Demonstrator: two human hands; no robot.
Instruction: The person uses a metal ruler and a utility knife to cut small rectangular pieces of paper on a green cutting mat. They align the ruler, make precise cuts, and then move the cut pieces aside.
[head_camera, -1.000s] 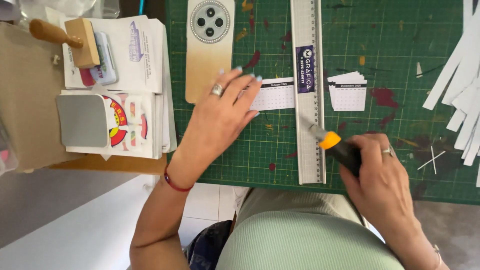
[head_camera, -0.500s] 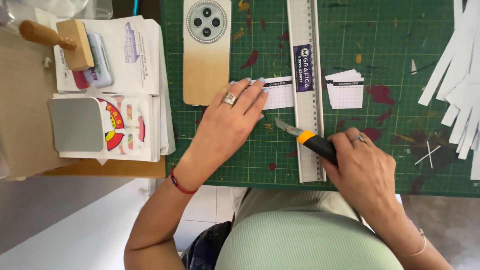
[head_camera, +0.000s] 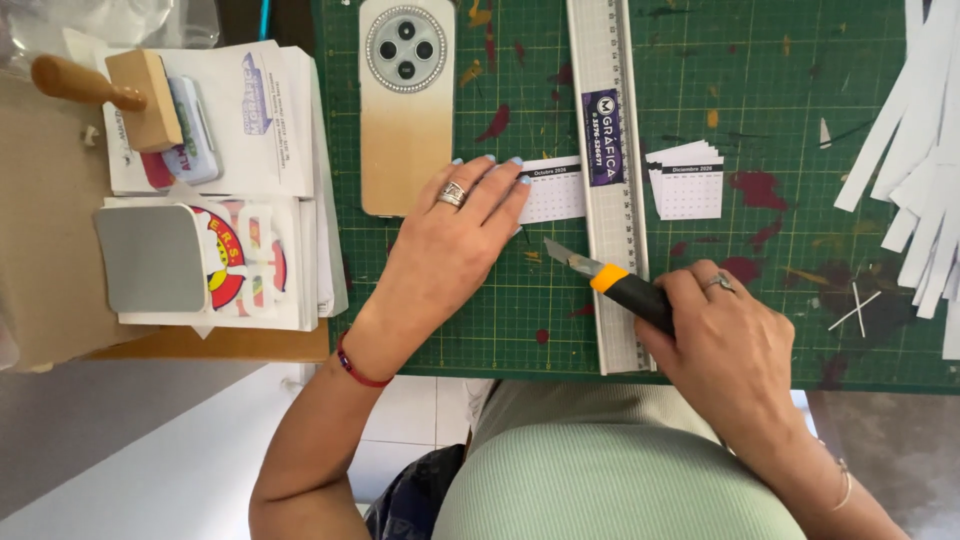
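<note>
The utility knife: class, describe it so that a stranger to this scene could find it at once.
On the green cutting mat, find the long metal ruler running top to bottom. At its lower part the right hand holds the utility knife: the only tool with a black handle, orange collar and bare blade.

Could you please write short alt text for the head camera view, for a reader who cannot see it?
A person's left hand presses a small printed calendar sheet onto a green cutting mat beside a metal ruler, while the right hand holds a yellow-and-black utility knife. A phone lies face down nearby, and white paper strips lie at the right.
</note>
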